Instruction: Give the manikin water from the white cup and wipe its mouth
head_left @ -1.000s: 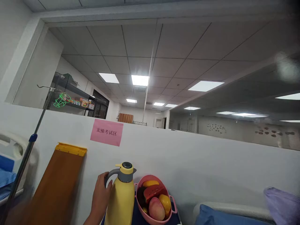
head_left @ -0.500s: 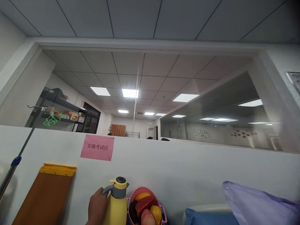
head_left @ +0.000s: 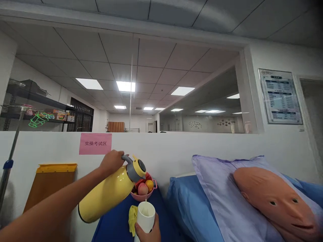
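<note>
My left hand [head_left: 113, 160] is closed around the grey handle of a yellow thermos jug [head_left: 108, 193]. The jug is tilted, its grey-and-yellow top toward the right and its base low at the left. Below the spout, my right hand [head_left: 150, 232] grips a white cup [head_left: 146, 215] held upright with its mouth up. A thin pale streak shows between spout and cup rim; I cannot tell whether it is liquid or a stick. Behind them stands a pink basket [head_left: 150, 193] of fruit, partly hidden by the jug. A yellow cloth [head_left: 132, 218] lies left of the cup.
A blue tabletop [head_left: 166, 223] lies under the basket and cloth. At the right, a manikin head [head_left: 267, 195] rests on a lilac pillow [head_left: 209, 181] over blue bedding. A brown board [head_left: 47, 185] and a metal pole [head_left: 11, 151] stand left, by the white wall [head_left: 151, 148].
The view has turned right and down, bringing in the manikin head. The jug has gone from upright to tilted in my left hand. My right hand and the white cup now show.
</note>
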{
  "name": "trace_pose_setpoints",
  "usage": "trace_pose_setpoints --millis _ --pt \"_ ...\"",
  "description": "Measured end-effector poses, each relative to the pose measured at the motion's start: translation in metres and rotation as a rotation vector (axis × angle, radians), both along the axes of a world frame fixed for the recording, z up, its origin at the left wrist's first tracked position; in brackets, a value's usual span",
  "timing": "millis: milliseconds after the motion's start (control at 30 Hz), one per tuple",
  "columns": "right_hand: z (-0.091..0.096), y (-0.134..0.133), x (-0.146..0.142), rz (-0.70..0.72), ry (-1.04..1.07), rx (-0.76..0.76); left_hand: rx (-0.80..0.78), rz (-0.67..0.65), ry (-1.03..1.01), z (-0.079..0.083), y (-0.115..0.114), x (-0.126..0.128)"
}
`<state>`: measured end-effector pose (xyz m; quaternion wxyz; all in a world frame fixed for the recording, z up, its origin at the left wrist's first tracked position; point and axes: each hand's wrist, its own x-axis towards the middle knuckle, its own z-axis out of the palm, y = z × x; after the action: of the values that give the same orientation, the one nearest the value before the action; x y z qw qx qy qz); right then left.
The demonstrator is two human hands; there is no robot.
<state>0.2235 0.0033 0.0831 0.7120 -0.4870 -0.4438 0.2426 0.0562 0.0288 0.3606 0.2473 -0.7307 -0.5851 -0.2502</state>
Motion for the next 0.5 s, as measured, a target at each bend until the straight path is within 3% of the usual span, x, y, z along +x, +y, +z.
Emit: trace_pose_setpoints --millis 100,200,367,500 --pt "0.004 -0.017 -0.014 -0.024 0.049 0.008 0.008 -0.079 0.128 0.02 -0.026 0.015" --pt "0.011 -0.034 -0.026 -0.047 0.083 0.0 0.009 -0.142 0.283 0.028 -0.046 0.027" --pt "0.023 -0.058 -0.038 -0.007 0.078 -0.013 -0.013 -0.244 0.504 0.029 -0.068 0.037" --pt "0.027 -0.074 -0.043 0.011 0.105 -0.008 -0.066 -0.28 0.572 0.021 -0.082 0.041"
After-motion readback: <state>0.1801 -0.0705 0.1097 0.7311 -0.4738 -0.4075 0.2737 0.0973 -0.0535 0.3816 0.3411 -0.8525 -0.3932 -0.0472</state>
